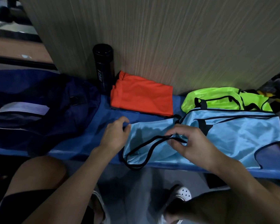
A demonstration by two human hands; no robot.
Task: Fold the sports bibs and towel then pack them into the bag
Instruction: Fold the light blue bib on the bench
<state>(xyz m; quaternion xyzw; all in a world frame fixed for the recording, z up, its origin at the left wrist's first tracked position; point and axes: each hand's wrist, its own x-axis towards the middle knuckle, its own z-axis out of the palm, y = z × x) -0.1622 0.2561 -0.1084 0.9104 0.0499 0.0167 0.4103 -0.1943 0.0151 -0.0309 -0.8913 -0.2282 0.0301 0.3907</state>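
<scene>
A light blue sports bib [229, 135] with black trim lies spread across the blue bench [81, 143] in front of me. My left hand [115, 135] pinches the bib's left edge. My right hand [189, 143] pinches a black-trimmed strap near the bib's middle. A folded orange bib [142, 97] lies behind, against the wall. A neon green bib [220, 99] lies crumpled at the back right. The dark navy bag [39, 110] sits on the bench at left, its top open.
A black bottle [103, 68] stands against the wood-grain wall between the bag and the orange bib. A white paper [23, 107] shows inside the bag. Dark gear sits at the far right. My knees and white shoes are below the bench edge.
</scene>
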